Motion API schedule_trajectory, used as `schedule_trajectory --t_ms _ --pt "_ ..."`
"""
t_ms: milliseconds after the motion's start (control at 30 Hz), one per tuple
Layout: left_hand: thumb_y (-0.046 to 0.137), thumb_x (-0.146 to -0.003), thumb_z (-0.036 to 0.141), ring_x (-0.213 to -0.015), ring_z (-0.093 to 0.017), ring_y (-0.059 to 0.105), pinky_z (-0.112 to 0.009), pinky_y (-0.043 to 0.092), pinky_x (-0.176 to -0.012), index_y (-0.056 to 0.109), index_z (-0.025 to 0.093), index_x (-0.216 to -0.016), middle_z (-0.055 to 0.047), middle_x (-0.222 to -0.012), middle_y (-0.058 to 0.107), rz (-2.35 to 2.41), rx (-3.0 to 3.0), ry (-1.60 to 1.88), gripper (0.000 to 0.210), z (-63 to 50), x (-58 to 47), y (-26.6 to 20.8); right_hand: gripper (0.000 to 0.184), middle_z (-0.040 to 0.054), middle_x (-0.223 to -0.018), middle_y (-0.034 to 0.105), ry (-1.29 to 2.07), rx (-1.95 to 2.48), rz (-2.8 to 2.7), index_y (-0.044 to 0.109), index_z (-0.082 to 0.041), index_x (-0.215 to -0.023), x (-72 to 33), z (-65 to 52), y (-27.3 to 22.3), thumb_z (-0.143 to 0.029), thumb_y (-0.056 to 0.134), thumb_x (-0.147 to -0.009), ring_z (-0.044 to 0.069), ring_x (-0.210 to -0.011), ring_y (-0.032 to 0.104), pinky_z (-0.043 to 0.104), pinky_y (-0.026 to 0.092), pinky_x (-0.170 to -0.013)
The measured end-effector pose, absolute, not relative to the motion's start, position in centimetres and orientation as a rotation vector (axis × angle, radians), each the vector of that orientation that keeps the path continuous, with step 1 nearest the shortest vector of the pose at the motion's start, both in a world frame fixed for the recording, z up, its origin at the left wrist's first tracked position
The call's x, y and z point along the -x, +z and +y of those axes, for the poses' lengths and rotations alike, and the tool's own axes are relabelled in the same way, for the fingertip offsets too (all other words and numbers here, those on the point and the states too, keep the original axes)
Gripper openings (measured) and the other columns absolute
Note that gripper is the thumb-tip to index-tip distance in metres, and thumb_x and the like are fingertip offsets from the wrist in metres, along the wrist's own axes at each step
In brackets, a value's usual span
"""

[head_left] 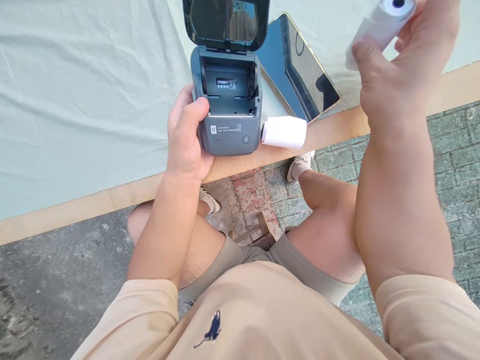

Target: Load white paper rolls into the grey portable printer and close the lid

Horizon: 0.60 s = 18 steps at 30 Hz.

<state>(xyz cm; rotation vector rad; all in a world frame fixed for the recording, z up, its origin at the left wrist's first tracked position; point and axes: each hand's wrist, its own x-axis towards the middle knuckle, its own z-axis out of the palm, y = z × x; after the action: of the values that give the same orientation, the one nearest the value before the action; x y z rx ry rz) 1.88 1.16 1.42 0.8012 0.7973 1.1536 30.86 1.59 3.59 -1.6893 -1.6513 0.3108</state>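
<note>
My left hand point(188, 131) grips the left side of a dark grey label printer point(227, 140), its thumb on the front rim. The printer's black lid point(225, 19) is raised, and its inner bay holds no roll. Up at the right, my right hand point(405, 54) is closed around a white paper roll point(381, 27), its dark core end facing up. Another white paper roll point(284, 132) lies on its side at the table edge, close against the printer's right side.
A tablet or large phone point(299, 61) with a dark, reflective screen lies behind the printer. Pale cloth point(89, 90) covers the table, whose bare wooden edge point(85, 198) runs along the front. Below are my legs, a wooden stool point(262, 233) and brick paving point(460, 177).
</note>
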Motion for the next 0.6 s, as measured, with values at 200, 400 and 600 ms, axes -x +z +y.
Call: schedule_trajectory --t_ms 200,400,600 --pt "0.070 -0.086 0.041 -0.132 -0.034 0.062 -0.047 0.054 -0.106 0.071 0.028 -0.102 -0.003 -0.107 0.077 0.792 -0.816 1.165 0.020 1.3 -1.7 1.0 0.057 0.0100 -0.128 0.066 0.199 1.681 -1.555 0.054 -0.018 -0.129 -31.0 0.9 3.1 -0.006 0.059 -0.073 0.020 -0.108 0.065 0.042 0.047 -0.102" --pt "0.070 -0.085 0.047 -0.127 -0.034 0.064 -0.047 0.054 -0.106 0.069 0.030 -0.102 -0.003 -0.100 0.077 0.839 -0.864 1.174 0.024 1.5 -1.8 0.3 0.027 0.0031 -0.108 0.065 0.088 1.336 -1.872 0.061 -0.030 -0.117 -26.8 -2.9 6.1 -0.041 0.059 -0.093 0.022 -0.094 0.065 0.041 0.049 -0.079" --pt "0.070 -0.087 0.042 -0.108 -0.027 0.071 -0.047 0.057 -0.104 0.072 0.029 -0.099 0.000 -0.097 0.075 0.775 -0.841 1.218 0.018 1.3 -2.1 0.6 0.016 0.0076 -0.112 0.068 0.271 1.718 -2.414 0.060 -0.026 -0.107 -23.0 -3.5 5.3 -0.033 0.058 -0.092 0.030 -0.104 0.066 0.048 0.049 -0.086"
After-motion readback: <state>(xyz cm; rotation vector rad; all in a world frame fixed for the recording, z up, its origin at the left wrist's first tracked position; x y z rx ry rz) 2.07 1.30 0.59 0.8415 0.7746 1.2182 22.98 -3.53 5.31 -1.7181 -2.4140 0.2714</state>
